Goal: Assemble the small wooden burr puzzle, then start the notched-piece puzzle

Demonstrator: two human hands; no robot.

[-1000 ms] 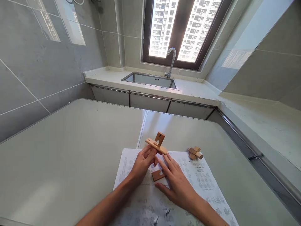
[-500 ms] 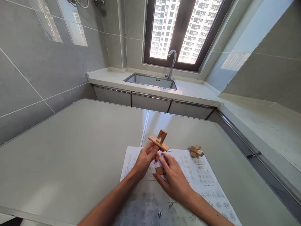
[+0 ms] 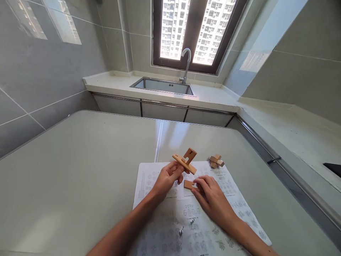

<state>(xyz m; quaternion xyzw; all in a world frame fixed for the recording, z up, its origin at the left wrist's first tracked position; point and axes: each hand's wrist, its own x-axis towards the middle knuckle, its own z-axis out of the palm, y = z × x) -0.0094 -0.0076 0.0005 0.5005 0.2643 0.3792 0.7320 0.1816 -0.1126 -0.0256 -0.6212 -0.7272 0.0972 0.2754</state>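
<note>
My left hand (image 3: 167, 179) pinches a wooden cross (image 3: 185, 161) made of two notched puzzle pieces, holding it a little above a printed instruction sheet (image 3: 191, 217). Just right of it, my right hand (image 3: 211, 199) has its fingers closed on a flat wooden puzzle piece (image 3: 188, 185), lifted slightly off the sheet. A small assembled wooden burr puzzle (image 3: 216, 161) rests on the table (image 3: 80, 170) at the sheet's far right corner, apart from both hands.
The table meets a counter with a steel sink (image 3: 162, 86) and a curved faucet (image 3: 185, 64) under a window. A second counter (image 3: 293, 131) runs along the right side. Grey tiled walls stand to the left and right.
My right hand went from lying flat over the loose wooden piece to gripping it and lifting it toward the cross. The left hand tilted the cross slightly. The camera view shifted.
</note>
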